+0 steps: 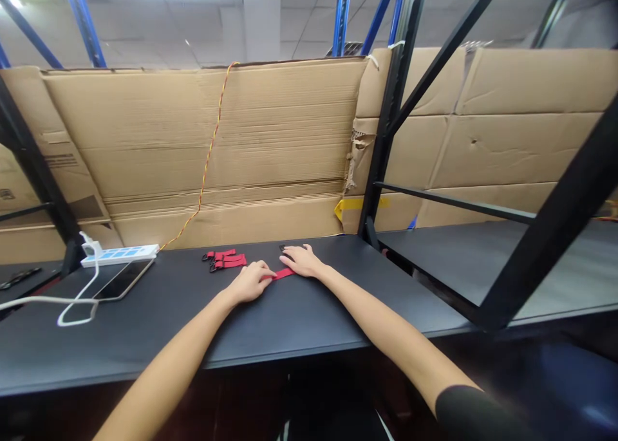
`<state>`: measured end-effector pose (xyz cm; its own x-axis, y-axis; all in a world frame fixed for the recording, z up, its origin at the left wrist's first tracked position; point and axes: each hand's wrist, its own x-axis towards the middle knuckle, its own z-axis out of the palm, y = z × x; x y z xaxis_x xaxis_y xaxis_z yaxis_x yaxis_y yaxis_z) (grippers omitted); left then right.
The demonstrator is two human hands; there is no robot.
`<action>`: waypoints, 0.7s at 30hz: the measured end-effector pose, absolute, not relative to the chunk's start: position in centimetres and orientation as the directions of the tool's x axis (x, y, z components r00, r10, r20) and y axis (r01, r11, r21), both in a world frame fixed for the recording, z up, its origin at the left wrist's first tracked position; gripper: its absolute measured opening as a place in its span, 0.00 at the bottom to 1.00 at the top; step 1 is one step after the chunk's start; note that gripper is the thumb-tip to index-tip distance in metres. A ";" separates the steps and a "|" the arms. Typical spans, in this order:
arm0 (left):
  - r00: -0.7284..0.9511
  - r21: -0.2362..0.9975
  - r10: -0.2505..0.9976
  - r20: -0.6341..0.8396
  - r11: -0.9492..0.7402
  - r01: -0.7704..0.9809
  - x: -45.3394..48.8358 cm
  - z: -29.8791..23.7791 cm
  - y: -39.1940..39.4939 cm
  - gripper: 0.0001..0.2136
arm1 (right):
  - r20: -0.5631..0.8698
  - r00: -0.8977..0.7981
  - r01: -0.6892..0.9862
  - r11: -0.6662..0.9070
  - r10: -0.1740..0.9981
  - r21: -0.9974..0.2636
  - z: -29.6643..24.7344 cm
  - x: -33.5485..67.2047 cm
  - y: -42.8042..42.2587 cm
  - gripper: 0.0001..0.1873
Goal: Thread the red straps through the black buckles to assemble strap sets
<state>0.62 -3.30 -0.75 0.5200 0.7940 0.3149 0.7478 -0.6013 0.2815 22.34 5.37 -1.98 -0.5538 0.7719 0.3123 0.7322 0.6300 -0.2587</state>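
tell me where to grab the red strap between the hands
Grip the bare middle of the red strap, coming from above: it lies flat on the black table, so lift one edge and pinch. The left hand is at its left end and the right hand sits by its right end, leaving that stretch uncovered.

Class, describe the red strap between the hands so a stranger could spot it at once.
Find the black table below the cardboard wall. A red strap runs from the left hand to the right hand. Unlike the red straps beside it, it alone is touched.
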 end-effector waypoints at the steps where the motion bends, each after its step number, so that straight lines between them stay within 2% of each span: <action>1: 0.498 0.297 0.800 0.334 -0.591 0.750 0.5 -0.7 -3.2 0.14 | 0.336 -0.588 0.692 0.673 0.736 -0.261 -1.8 22.2 5.0 0.22; 5: 0.335 0.304 0.858 0.390 -0.463 0.832 -0.3 -0.5 -2.8 0.16 | 0.394 -0.675 0.547 0.782 0.624 -0.299 -1.4 20.7 2.5 0.17; 10: 0.215 0.235 0.923 0.320 -0.297 0.925 -0.8 -0.2 -2.9 0.17 | 0.394 -0.765 0.412 0.857 0.510 -0.310 -1.2 19.0 -0.2 0.14; 13: 0.190 0.231 0.942 0.277 -0.258 0.938 -0.7 -0.1 -2.9 0.17 | 0.415 -0.762 0.397 0.865 0.498 -0.307 -1.4 18.8 -0.4 0.14; 17: 0.169 0.316 0.951 0.258 -0.248 0.916 -1.0 -0.2 -2.4 0.14 | 0.467 -0.709 0.391 0.845 0.529 -0.363 -1.7 19.0 0.2 0.15; 21: 0.126 0.485 0.953 0.276 -0.251 0.837 -1.6 -0.8 -1.5 0.13 | 0.464 -0.698 0.343 0.824 0.545 -0.451 -1.8 19.2 0.3 0.15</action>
<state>-1.63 -1.54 -0.80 0.1257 0.9528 0.2765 0.8373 -0.2514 0.4855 19.19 0.33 -1.77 -0.6982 0.5450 0.4642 0.3431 0.8239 -0.4512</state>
